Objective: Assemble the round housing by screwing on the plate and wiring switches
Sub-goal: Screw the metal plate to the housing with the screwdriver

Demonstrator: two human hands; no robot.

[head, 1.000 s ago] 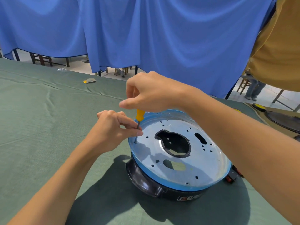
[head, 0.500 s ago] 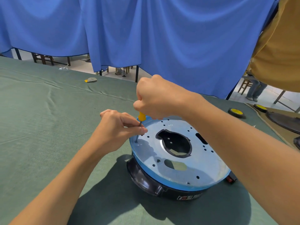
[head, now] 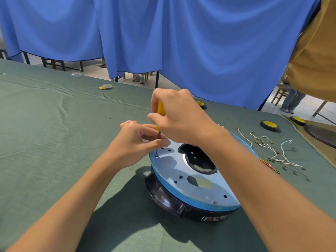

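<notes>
A round black housing (head: pixel 163 197) lies on the green cloth with a silvery metal plate (head: pixel 183 175) on top, rimmed in blue. My right hand (head: pixel 178 117) grips the yellow handle of a screwdriver (head: pixel 160 108) held upright. Its tip stands on a screw (head: pixel 156 155) at the plate's left edge. My left hand (head: pixel 138 140) pinches the screwdriver's metal shaft just above the plate. My right forearm crosses over the plate's right half and hides it.
A tangle of white and red wires with terminals (head: pixel 272 151) lies to the right of the housing. Yellow-hubbed wheels (head: pixel 269 125) sit further back right, another (head: pixel 201 103) behind my right hand. A person in a tan shirt (head: pixel 316 51) stands at the far right. Blue curtains hang behind the table.
The view has shifted, bringing the wires and wheels at the right into sight. My right hand has turned on the screwdriver handle; my left hand stays pinched on the shaft.
</notes>
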